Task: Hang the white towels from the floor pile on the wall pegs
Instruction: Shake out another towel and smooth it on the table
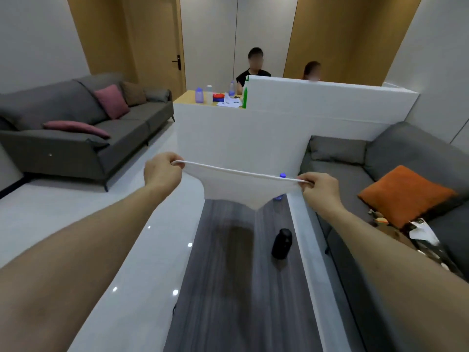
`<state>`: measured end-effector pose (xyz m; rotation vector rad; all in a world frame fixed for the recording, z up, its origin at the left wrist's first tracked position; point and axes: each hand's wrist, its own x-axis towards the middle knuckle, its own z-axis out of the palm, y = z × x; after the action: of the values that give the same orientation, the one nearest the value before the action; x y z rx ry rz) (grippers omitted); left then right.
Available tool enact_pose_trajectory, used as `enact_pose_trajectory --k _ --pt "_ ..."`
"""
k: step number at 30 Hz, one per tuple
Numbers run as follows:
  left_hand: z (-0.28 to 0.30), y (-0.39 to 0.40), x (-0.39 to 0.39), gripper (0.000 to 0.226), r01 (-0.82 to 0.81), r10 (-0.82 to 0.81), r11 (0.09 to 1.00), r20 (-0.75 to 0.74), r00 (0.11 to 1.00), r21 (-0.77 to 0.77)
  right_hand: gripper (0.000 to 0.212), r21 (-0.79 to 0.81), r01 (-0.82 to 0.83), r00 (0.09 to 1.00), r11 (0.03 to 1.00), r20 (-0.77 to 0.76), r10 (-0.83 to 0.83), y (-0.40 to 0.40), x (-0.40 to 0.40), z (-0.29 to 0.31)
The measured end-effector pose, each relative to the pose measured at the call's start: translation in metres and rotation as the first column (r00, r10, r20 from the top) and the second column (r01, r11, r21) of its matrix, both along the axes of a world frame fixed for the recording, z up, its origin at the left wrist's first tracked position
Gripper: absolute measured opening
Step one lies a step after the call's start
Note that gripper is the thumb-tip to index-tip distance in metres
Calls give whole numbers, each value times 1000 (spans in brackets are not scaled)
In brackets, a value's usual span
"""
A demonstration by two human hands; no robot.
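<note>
A white towel hangs stretched between my two hands above a dark wood-grain table. My left hand pinches its left top corner. My right hand pinches the right top corner. The towel's upper edge is pulled taut and its lower edge sags to a point in the middle. No floor pile and no wall pegs are in view.
A black bottle stands on the table, a blue-capped bottle partly behind the towel. Grey sofas stand at left and right, the right one with an orange cushion. Two people sit behind a white partition.
</note>
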<state>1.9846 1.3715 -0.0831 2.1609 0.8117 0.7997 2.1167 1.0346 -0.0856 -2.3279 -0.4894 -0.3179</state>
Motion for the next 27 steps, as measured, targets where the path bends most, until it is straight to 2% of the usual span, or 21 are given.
enact_pose_trajectory --k 7,15,21,27 --pt "-145 -62 -126 21 30 -35 999 -292 956 -23 24 -49 -17 963 999 -269 4 -58 -105 -138" --pt "-296 -123 -259 19 61 -100 994 -602 792 -86 22 -209 -82 879 974 -476 -28 -119 -212 -279" --pt "-329 -139 -289 21 117 -187 982 -681 708 -148 19 -293 -130 820 947 -569 -64 -142 -241 -320" --pt "-335 -119 -249 24 119 -199 979 -688 698 -162 17 -299 -63 804 952 -581 -129 -120 -207 -330"
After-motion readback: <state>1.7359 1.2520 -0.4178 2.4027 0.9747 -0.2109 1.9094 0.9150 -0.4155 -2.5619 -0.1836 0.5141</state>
